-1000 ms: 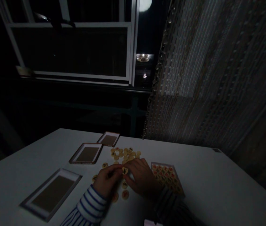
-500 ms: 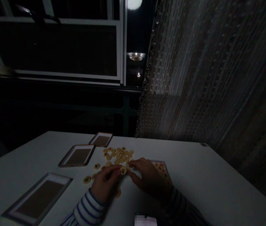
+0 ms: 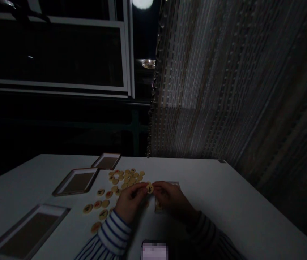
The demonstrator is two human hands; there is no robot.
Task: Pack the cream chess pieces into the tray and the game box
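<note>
At the near edge of a dim white counter (image 3: 224, 202), seen from the head camera, the person's two hands meet with their fingertips together. The left hand (image 3: 130, 200) and right hand (image 3: 171, 198), both in striped sleeves (image 3: 112, 234), pinch one pale round disc (image 3: 150, 188) marked with a dark character, held just above the counter. A pile (image 3: 127, 177) of similar discs lies just beyond the hands, and loose discs (image 3: 99, 206) are scattered to the left. Three shallow trays (image 3: 76, 181) stand farther left. A box (image 3: 157, 206) of sorted discs sits under the right hand. A second ago that box showed plainly; now the right hand covers most of it, and the disc has moved over towards it, with both hands on it. A curtain (image 3: 237, 90) hangs behind.
</note>
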